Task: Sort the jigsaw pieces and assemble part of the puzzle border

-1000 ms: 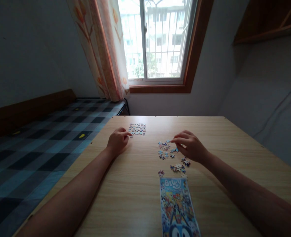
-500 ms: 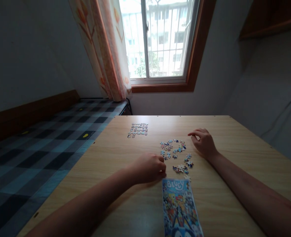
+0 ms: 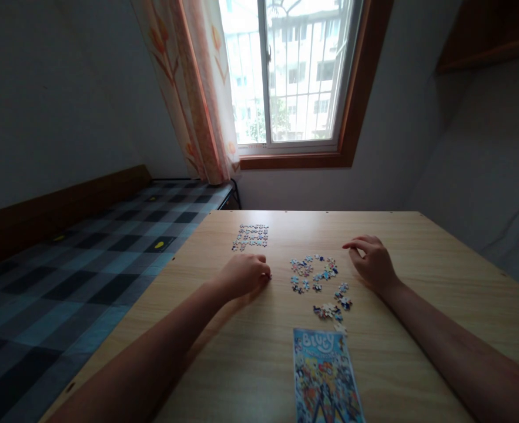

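Note:
My left hand (image 3: 247, 275) is closed in a pinch over the table, with a small dark puzzle piece (image 3: 269, 277) showing at the fingertips. Just beyond it lies a block of joined or closely laid puzzle pieces (image 3: 258, 241) in rows. My right hand (image 3: 371, 258) rests at the right, fingers loosely bent with a gap between thumb and forefinger, holding nothing I can see. Between the hands spread loose puzzle pieces (image 3: 302, 268), and a further small heap of pieces (image 3: 328, 311) sits nearer to me. Below that heap lies a colourful Bluey picture sheet (image 3: 325, 370).
The wooden table (image 3: 439, 294) reaches toward the wall under a barred window (image 3: 303, 88). A bed with a checked cover (image 3: 109, 258) stands along the left side. A floral curtain (image 3: 197, 100) hangs beside the window.
My left hand has moved left and away from me, from beside the loose pieces toward the laid-out block. My right hand keeps nearly the same place; the view has shifted slightly.

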`<state>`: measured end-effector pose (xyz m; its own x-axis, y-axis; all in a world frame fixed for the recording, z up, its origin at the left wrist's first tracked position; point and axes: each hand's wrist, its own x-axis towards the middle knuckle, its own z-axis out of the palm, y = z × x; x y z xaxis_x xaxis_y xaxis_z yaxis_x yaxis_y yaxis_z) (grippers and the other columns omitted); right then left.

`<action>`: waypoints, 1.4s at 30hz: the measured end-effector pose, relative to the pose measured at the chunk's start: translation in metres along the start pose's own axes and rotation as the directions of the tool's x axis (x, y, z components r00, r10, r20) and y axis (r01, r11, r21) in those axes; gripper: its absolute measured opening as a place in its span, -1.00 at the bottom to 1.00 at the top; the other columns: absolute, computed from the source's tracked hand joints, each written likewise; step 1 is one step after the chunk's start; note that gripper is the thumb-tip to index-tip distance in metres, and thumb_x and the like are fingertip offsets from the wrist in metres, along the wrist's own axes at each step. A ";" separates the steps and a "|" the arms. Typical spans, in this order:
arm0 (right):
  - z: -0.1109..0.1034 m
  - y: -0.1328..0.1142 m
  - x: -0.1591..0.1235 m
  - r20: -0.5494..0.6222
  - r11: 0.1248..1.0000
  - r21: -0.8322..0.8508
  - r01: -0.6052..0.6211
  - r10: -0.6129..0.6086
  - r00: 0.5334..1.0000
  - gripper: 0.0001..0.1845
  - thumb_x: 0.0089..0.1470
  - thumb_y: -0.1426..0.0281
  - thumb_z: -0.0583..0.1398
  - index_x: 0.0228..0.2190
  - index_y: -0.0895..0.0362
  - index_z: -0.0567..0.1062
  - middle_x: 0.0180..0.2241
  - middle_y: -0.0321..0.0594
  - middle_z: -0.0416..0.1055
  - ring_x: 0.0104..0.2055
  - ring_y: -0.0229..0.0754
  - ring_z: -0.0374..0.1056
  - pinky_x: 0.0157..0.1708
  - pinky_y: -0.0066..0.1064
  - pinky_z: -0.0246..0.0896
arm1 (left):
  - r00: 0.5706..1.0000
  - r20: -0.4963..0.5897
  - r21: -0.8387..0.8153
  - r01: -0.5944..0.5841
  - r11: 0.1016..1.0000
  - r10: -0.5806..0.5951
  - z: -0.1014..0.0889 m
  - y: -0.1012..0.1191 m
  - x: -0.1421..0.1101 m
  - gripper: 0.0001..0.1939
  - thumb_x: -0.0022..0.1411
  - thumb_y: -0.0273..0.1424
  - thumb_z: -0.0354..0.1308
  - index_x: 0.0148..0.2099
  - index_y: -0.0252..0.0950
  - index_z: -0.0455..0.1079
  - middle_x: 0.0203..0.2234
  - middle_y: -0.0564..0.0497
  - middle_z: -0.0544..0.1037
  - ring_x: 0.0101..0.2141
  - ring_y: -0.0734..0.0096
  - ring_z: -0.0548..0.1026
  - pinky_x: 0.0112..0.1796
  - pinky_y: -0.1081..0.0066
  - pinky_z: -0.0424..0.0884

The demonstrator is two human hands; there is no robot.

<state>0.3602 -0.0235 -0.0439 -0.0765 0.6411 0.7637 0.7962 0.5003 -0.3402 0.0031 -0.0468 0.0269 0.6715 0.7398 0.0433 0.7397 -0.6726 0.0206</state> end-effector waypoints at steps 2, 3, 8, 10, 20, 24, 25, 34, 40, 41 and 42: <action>0.001 -0.001 0.000 0.013 1.000 0.017 0.010 -0.011 1.000 -0.76 0.09 0.44 0.11 -0.43 0.07 0.59 -0.35 -0.15 0.50 -0.21 0.01 0.37 -0.12 -0.13 0.27 | 0.994 -0.056 0.005 0.094 0.996 -0.094 0.003 -0.019 -0.001 -0.77 0.28 -0.42 0.09 -0.24 -0.14 0.60 -0.32 -0.02 0.57 -0.39 0.36 0.50 -0.30 0.36 0.40; 0.002 -0.001 0.000 0.024 1.000 0.023 0.011 -0.012 1.000 -0.76 0.09 0.44 0.11 -0.44 0.06 0.59 -0.35 -0.15 0.50 -0.20 0.00 0.37 -0.11 -0.13 0.27 | 0.988 -0.093 0.001 0.128 0.992 -0.127 0.005 -0.027 -0.002 -0.76 0.30 -0.39 0.08 -0.23 -0.14 0.60 -0.30 -0.02 0.57 -0.38 0.35 0.49 -0.28 0.36 0.40; 0.004 0.001 -0.001 0.057 1.000 0.028 0.001 -0.003 0.998 -0.76 0.09 0.44 0.10 -0.43 0.07 0.59 -0.33 -0.14 0.50 -0.19 0.00 0.38 -0.11 -0.14 0.27 | 0.965 -0.179 -0.011 0.195 0.981 -0.193 0.019 -0.053 -0.004 -0.75 0.33 -0.33 0.06 -0.17 -0.10 0.60 -0.22 0.00 0.58 -0.35 0.36 0.50 -0.31 0.39 0.38; 0.004 0.002 -0.001 0.067 1.000 0.028 -0.005 0.004 0.998 -0.76 0.09 0.44 0.10 -0.43 0.07 0.59 -0.33 -0.14 0.50 -0.19 0.00 0.38 -0.11 -0.14 0.27 | 0.949 -0.206 0.003 0.245 0.970 -0.239 0.020 -0.055 -0.004 -0.76 0.31 -0.35 0.08 -0.16 -0.11 0.59 -0.20 -0.01 0.57 -0.35 0.35 0.50 -0.32 0.39 0.38; 0.002 -0.001 -0.002 0.098 0.999 0.032 -0.032 0.029 0.995 -0.76 0.07 0.43 0.10 -0.43 0.06 0.58 -0.34 -0.15 0.52 -0.20 0.01 0.39 -0.11 -0.15 0.27 | 0.856 -0.104 0.126 0.517 0.847 -0.507 0.017 0.002 -0.001 -0.70 0.35 -0.37 -0.04 -0.06 -0.34 0.48 -0.13 -0.25 0.53 -0.37 0.22 0.55 -0.36 0.31 0.42; 0.002 -0.003 -0.002 0.101 0.999 0.035 -0.031 0.028 0.995 -0.75 0.08 0.42 0.09 -0.44 0.07 0.58 -0.36 -0.15 0.52 -0.21 0.01 0.39 -0.14 -0.15 0.27 | 0.851 -0.026 0.149 0.523 0.840 -0.525 0.021 0.015 -0.001 -0.66 0.35 -0.37 -0.05 0.04 -0.38 0.42 -0.17 -0.29 0.56 -0.30 0.13 0.58 -0.32 0.27 0.45; 0.002 -0.003 -0.002 0.104 0.999 0.037 -0.031 0.027 0.994 -0.75 0.08 0.42 0.09 -0.44 0.07 0.58 -0.36 -0.15 0.52 -0.21 0.01 0.39 -0.14 -0.15 0.27 | 0.852 -0.025 0.150 0.520 0.841 -0.522 0.021 0.015 -0.001 -0.66 0.35 -0.36 -0.06 0.04 -0.38 0.42 -0.16 -0.29 0.56 -0.29 0.11 0.58 -0.32 0.27 0.45; 0.003 -0.001 -0.003 0.135 0.997 0.055 -0.061 0.053 0.989 -0.76 0.07 0.42 0.10 -0.44 0.04 0.58 -0.35 -0.16 0.52 -0.22 -0.01 0.39 -0.15 -0.17 0.28 | 0.834 -0.058 0.152 0.550 0.821 -0.548 0.024 0.002 -0.001 -0.52 0.36 -0.26 -0.07 0.21 -0.36 0.34 0.00 -0.31 0.50 -0.22 0.08 0.57 -0.31 0.26 0.45; 0.004 -0.001 -0.003 0.140 0.997 0.070 -0.039 0.029 0.990 -0.77 0.08 0.41 0.10 -0.43 0.04 0.58 -0.35 -0.17 0.53 -0.22 0.00 0.40 -0.14 -0.16 0.28 | 0.822 -0.083 0.107 0.569 0.815 -0.563 0.030 -0.001 0.006 -0.51 0.37 -0.22 -0.07 0.22 -0.35 0.34 0.01 -0.29 0.50 -0.15 0.06 0.55 -0.26 0.27 0.45; 0.004 -0.001 -0.003 0.138 0.997 0.072 -0.034 0.024 0.990 -0.77 0.08 0.41 0.10 -0.42 0.04 0.58 -0.35 -0.17 0.53 -0.22 0.00 0.40 -0.14 -0.16 0.28 | 0.817 -0.088 0.102 0.577 0.810 -0.570 0.031 -0.001 0.008 -0.50 0.37 -0.21 -0.07 0.22 -0.35 0.34 0.03 -0.29 0.50 -0.14 0.06 0.55 -0.25 0.28 0.45; 0.004 -0.001 -0.003 0.136 0.997 0.071 -0.030 0.020 0.991 -0.76 0.08 0.41 0.10 -0.43 0.04 0.58 -0.35 -0.17 0.53 -0.22 0.00 0.40 -0.14 -0.16 0.27 | 0.812 -0.092 0.099 0.583 0.807 -0.576 0.031 -0.001 0.009 -0.50 0.37 -0.20 -0.06 0.22 -0.35 0.33 0.03 -0.29 0.49 -0.13 0.07 0.55 -0.25 0.28 0.45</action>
<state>0.3575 -0.0237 -0.0486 -0.1416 0.7239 0.6752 0.7535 0.5212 -0.4007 0.0099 -0.0391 -0.0040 0.1156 0.9866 0.1151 0.9923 -0.1097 -0.0569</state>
